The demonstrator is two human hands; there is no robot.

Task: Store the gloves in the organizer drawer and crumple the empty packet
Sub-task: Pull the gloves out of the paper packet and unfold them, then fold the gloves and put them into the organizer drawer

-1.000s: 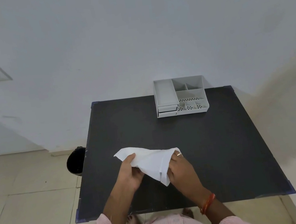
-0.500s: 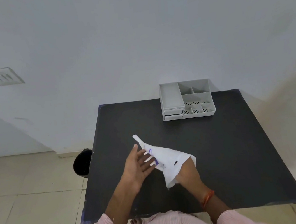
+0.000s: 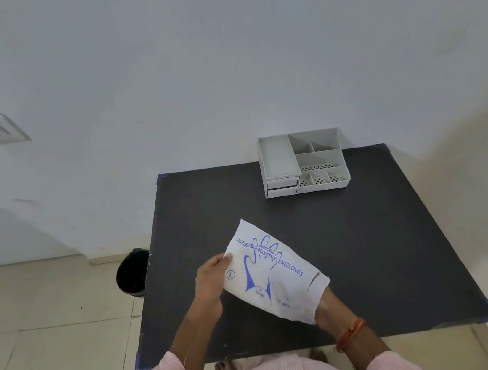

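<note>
Neither step is complete. Left hand [image 3: 207, 284] fingers pinch the glove packet [image 3: 274, 271]; right hand [image 3: 325, 306] is hidden inside it, grip unknown. Organizer [image 3: 303, 163] sits well beyond, drawers closed.

Soft even daylight, sharp focus, wide-angle edge distortion.

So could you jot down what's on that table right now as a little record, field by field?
surface: black table against a white wall
packet: white glove packet with blue print, held above the table
left hand: left hand pinches the packet's left edge
right hand: right hand mostly hidden at the packet's torn end, apparently reaching inside
organizer: grey organizer at the table's far edge, compartments look empty, drawers closed
gloves: none visible outside the packet
floor: black bin left of the table
</note>
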